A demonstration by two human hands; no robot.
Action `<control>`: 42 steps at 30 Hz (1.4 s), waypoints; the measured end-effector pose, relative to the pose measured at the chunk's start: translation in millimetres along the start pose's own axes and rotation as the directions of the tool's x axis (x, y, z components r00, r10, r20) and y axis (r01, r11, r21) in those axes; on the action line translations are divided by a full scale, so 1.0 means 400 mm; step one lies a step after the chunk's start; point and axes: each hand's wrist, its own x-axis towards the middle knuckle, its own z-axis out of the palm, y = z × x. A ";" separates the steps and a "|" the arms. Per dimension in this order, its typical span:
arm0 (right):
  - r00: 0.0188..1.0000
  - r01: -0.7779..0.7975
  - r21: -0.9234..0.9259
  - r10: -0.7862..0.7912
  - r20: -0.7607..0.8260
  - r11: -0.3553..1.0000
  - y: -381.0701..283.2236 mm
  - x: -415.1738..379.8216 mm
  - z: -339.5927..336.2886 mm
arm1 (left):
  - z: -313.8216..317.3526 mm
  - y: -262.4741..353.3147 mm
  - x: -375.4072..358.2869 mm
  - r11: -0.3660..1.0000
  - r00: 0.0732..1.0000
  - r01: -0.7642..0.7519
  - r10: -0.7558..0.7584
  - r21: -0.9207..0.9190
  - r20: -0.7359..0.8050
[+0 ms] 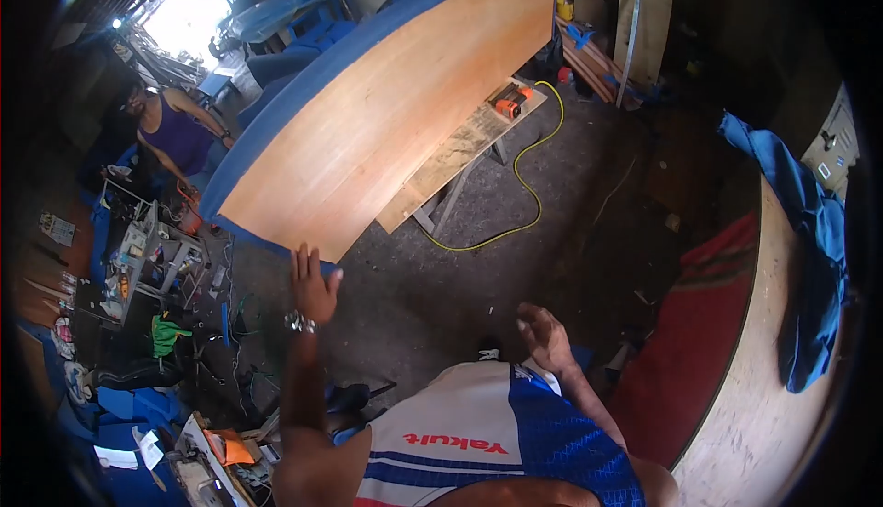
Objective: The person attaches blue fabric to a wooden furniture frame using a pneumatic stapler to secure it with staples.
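Note:
A long curved plywood panel (368, 130) edged with blue fabric stands on its side on a wooden plank. My left hand (315, 288), with a metal watch at the wrist, is at the panel's near lower corner. Its fingers are stretched out over the edge, not wrapped round it; whether they press on the wood is hard to tell. In front of my body hangs my right hand (546, 337), fingers loosely bent and apart, holding nothing. An orange and black tool (509, 101) lies on the plank (441, 162) behind the panel's lower edge.
A yellow hose (521, 176) loops across the floor near the plank's trestle. At right lean a pale board (736, 415), red cloth (685, 332) and blue fabric (809, 259). A person (179, 135) is at the left beside a cluttered metal rack (138, 259).

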 end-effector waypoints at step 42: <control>0.457 0.830 -0.346 -0.177 0.872 0.439 -0.549 2.544 -0.031 | 0.192 0.187 1.352 0.803 0.819 0.496 -0.305 0.331 -0.487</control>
